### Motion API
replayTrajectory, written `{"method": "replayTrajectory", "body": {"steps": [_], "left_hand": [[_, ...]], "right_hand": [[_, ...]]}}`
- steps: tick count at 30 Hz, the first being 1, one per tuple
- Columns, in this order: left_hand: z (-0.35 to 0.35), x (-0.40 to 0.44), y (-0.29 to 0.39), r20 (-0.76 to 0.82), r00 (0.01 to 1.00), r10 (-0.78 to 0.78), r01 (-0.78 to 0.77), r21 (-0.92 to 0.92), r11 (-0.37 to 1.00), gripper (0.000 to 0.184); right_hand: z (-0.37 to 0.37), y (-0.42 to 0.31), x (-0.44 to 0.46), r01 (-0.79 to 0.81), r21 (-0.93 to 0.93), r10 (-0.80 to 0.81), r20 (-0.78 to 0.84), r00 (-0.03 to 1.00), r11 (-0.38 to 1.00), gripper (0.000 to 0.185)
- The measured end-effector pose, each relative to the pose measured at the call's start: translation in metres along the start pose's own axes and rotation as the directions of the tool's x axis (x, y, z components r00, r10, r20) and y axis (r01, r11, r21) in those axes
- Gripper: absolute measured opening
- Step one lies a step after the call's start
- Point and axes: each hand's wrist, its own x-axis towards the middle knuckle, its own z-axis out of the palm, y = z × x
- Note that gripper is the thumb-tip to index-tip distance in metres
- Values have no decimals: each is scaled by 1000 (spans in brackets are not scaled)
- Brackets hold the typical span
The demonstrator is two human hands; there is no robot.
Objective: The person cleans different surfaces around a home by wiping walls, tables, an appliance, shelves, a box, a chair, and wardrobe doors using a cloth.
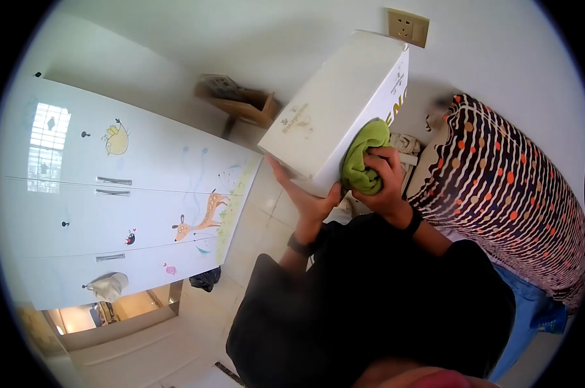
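A large white cardboard box [334, 97] with gold lettering is held up in front of me, tilted. My left hand [307, 199] grips its lower corner, with the fingers under the bottom edge and the thumb on the near side. Bunched in my right hand [387, 183] is a green cloth [364, 158], pressed against the box's printed side. The fingers of that hand are curled into the cloth. Part of the lettering is hidden behind the cloth.
A white wardrobe [143, 194] with animal stickers stands at left, a cap [108, 286] hanging on it. A wooden box-like object [244, 103] is behind the carton. To the right lies a patterned pillow [506, 194]. A wall socket [408, 28] is above.
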Motion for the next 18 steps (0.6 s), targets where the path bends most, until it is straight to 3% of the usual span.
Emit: {"method": "replayTrajectory", "body": {"steps": [3,5,7,9,10,12,14,16,17,18], "left_hand": [[5,-6,7,-9,997,70,-71,-2,998,129],[5,-13,9,-20,985,171,-170,41,985,127],[4,-28,3,-11,969,246,-242,142,960,117],[-19,-56,-28,297,949,105,-123,44,991,110],[-26,-71,-41,412,911,8,-11,4,1000,109],[-42,-80,-43,525,842,-124,169,-37,985,108],[-47,-87,-41,516,842,-160,223,-64,973,106],[-43,-80,-32,453,879,-145,195,-66,978,105],[-42,-76,-27,413,902,-125,167,-67,984,104],[-40,-71,-21,366,926,-90,124,-69,990,103]], "right_hand": [[-19,1,19,179,-40,-178,8,984,983,54],[-35,8,35,206,-157,-221,-87,971,966,51],[-53,14,58,119,-197,-164,-234,958,973,50],[-75,17,76,-69,-118,30,-306,952,991,43],[-83,19,83,-34,-146,-20,-352,936,989,40],[-95,7,91,48,-191,-105,-300,948,980,37],[-101,-3,88,105,-261,-161,-202,966,960,35],[-103,-16,82,145,-302,-177,-80,981,942,35],[-101,-27,77,86,-245,-94,-23,995,966,37],[-98,-34,71,173,-266,-165,51,985,948,38]]}}
